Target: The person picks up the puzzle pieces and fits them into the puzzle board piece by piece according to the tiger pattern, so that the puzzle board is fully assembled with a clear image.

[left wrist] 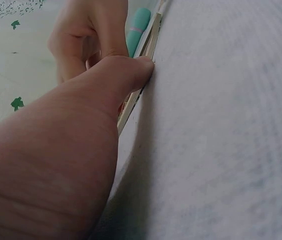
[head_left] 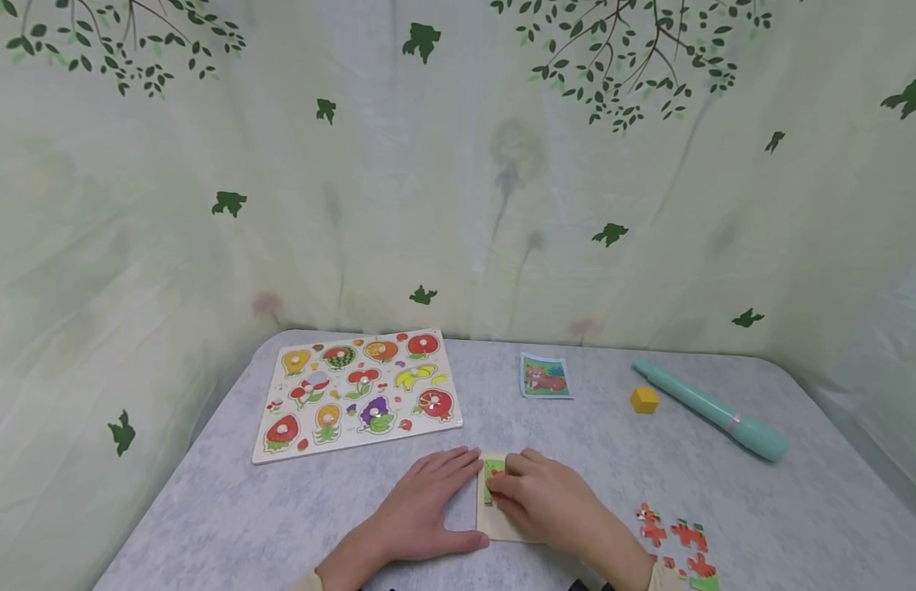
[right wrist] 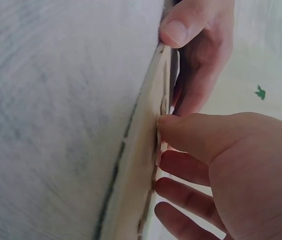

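A small wooden puzzle tray [head_left: 495, 525] lies between my two hands, with green and orange jigsaw pieces [head_left: 489, 484] in its upper left part. Flat on the table, my left hand [head_left: 421, 513] has its fingertips at the tray's left edge and its thumb at the lower left corner. My right hand [head_left: 550, 497] bends over the tray, thumb and fingers pinching a puzzle piece that they mostly cover. In the right wrist view, the thumb and fingertips of the right hand [right wrist: 250, 165] meet at the tray's surface [right wrist: 143, 150]. Loose orange jigsaw pieces [head_left: 652, 525] lie right of my right forearm.
A fruit peg board [head_left: 321, 451] is at the back left. Behind the tray lies a picture card [head_left: 547, 379] of an orange animal. A yellow cube [head_left: 644, 400] and a teal stick-like tool [head_left: 712, 409] lie at the back right. A leaf-printed curtain [head_left: 458, 205] hangs behind the table.
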`<state>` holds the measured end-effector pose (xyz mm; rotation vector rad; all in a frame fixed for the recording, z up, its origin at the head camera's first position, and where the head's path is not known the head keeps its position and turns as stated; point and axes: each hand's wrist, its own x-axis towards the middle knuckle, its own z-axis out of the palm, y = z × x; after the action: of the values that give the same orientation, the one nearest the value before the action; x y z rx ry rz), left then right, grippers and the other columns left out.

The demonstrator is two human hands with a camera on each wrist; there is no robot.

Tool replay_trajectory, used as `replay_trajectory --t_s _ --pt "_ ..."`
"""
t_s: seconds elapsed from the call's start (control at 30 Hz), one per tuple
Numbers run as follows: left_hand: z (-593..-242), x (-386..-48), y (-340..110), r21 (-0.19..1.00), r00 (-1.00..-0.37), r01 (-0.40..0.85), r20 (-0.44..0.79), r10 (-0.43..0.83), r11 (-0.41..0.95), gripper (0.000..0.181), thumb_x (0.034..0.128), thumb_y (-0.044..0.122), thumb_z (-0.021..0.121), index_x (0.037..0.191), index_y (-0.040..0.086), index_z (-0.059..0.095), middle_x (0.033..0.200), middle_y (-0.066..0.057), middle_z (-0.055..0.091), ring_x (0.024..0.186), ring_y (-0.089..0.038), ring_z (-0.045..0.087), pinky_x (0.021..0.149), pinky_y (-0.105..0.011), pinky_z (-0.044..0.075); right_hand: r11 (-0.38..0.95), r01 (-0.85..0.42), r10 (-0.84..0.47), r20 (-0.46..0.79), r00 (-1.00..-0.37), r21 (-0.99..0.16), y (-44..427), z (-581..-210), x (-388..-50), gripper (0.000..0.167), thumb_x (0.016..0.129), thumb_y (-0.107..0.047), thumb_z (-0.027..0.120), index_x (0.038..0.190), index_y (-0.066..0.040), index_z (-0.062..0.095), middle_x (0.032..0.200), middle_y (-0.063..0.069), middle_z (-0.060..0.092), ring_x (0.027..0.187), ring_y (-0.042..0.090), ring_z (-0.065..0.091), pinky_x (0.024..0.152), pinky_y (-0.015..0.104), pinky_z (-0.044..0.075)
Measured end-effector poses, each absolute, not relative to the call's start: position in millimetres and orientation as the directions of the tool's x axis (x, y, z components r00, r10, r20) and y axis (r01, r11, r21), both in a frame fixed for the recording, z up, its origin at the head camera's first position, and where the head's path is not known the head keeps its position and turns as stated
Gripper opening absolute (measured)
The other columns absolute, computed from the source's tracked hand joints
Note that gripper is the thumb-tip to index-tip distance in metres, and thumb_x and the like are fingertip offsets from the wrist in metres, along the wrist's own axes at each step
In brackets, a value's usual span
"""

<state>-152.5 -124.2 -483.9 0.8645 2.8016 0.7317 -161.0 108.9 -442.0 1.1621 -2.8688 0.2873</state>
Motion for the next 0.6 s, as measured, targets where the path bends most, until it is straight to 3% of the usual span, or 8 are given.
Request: replay_trajectory --t_s 0.6 --pt "-483.7 -152.9 -124.1 0.476 -0.828 0.508 0.040 0.559 0.718 0.093 0.0862 0.075 0.063 0.158 0.020 0.044 0.165 0.006 0.038 0.154 -0.020 0.032 0.123 -0.054 0.029 0.731 -0.652 -0.652 0.077 -0.754 -0.202 110.1 -449.4 -162.6 0.020 0.096 -0.030 0.074 0.115 -0.027 0.078 0.093 -0.014 0.057 0.084 0.005 0.048 0.066 0.017 0.046"
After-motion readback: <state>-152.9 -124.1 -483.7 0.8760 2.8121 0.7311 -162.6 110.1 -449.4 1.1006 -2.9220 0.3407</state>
